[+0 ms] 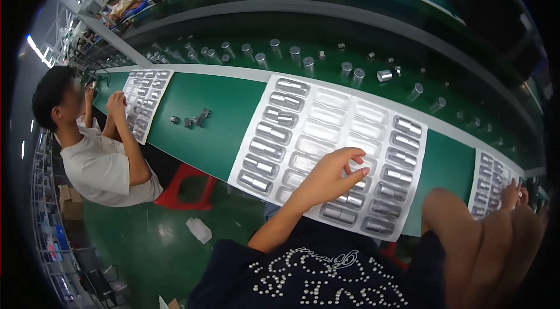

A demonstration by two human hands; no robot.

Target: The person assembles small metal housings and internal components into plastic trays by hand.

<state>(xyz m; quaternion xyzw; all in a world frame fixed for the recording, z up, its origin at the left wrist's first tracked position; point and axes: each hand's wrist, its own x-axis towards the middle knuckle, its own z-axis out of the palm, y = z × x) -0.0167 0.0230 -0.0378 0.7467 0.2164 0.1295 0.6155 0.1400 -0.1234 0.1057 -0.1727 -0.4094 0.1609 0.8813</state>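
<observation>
My left hand (335,176) is over the white plastic tray (344,94), its thumb and index finger apart and nothing visible between them. It covers some of the middle pockets. Shiny metal cylinders (271,132) lie on their sides in the tray's left column. More cylinders (398,174) fill the right column, and several sit near my wrist at the near end. The far pockets of the two middle columns hold nothing. On the right my bent bare arm shows large and close, but its hand is out of the picture.
Metal cylinders (308,64) and smaller parts stand on a green surface beyond the tray. Small dark metal parts (196,119) lie on the bench to the left. A co-worker (105,157) handles another tray (153,88); another person's hands (512,195) touch a tray at right. A red stool (189,186) stands below.
</observation>
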